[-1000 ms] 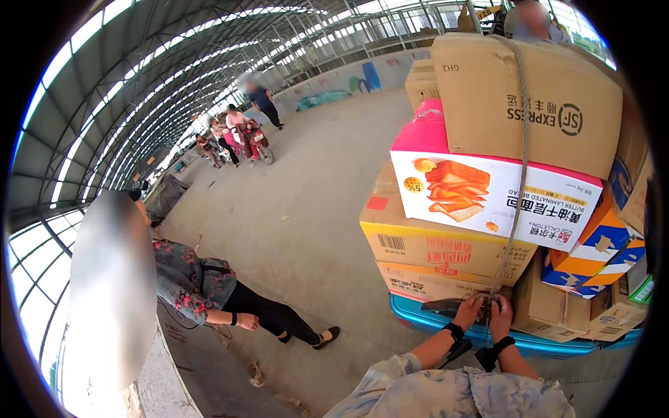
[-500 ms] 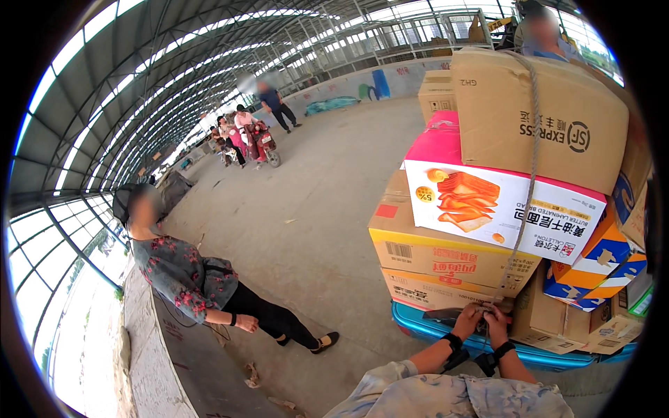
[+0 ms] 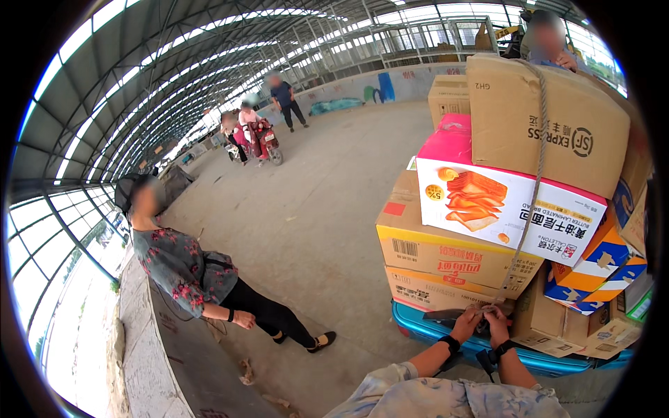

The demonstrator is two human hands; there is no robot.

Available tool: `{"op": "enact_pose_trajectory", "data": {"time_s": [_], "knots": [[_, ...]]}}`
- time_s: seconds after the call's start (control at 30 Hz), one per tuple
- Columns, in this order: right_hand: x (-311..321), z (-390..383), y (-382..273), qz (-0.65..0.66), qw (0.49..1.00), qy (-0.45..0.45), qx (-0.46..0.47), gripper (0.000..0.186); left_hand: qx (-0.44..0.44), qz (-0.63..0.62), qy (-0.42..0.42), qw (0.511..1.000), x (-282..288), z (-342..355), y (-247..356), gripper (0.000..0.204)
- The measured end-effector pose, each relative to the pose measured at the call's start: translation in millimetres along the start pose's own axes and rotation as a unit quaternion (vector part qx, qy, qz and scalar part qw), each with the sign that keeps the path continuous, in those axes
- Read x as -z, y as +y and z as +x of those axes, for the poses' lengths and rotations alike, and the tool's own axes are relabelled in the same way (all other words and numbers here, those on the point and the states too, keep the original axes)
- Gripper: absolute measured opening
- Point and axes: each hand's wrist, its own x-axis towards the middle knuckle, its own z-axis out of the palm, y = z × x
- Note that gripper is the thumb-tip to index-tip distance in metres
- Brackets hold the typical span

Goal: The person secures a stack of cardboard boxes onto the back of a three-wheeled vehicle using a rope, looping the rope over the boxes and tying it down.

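A grey rope [image 3: 541,139] runs down over the front of a tall stack of cartons to my two hands. My left hand [image 3: 466,323] and my right hand [image 3: 497,326] are close together at its lower end, fingers closed on it. Exactly how the rope lies between the fingers is too small to make out. The rope crosses a large brown carton [image 3: 509,104] on top, a pink-and-white box [image 3: 432,188] below it, and yellow-and-brown cartons [image 3: 411,247]. Under the stack shows the blue edge of a vehicle bed [image 3: 418,327], just beneath my hands.
On the left a person in a flowered top [image 3: 178,268] stands by a low concrete wall [image 3: 150,348]. Another person [image 3: 547,42] is behind the stack. Farther back are people on a red motorbike [image 3: 268,143] and a standing person [image 3: 284,101]. Blue-and-orange boxes [image 3: 592,268] lie at right.
My hands stay together at the rope's lower end, with little movement. The view has shifted slightly. The person behind the stack now has a hand raised near the head.
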Motion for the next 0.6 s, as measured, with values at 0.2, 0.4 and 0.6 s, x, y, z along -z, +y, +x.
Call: {"op": "enact_pose_trajectory", "data": {"time_s": [0.2,0.4,0.6], "knots": [[-4,-6,-9,-0.034,0.998,0.007,-0.052,0.018,0.044,-0.074,-0.066,0.994,2,-5,2,0.02],[12,10,35,-0.268,0.956,0.055,0.101,0.028,0.057,-0.22,-0.073,0.971,-1,-2,-9,0.022],[-23,-14,16,-0.071,0.973,0.213,0.058,0.018,0.084,-0.235,-0.066,0.966,2,-7,-8,0.021]]}}
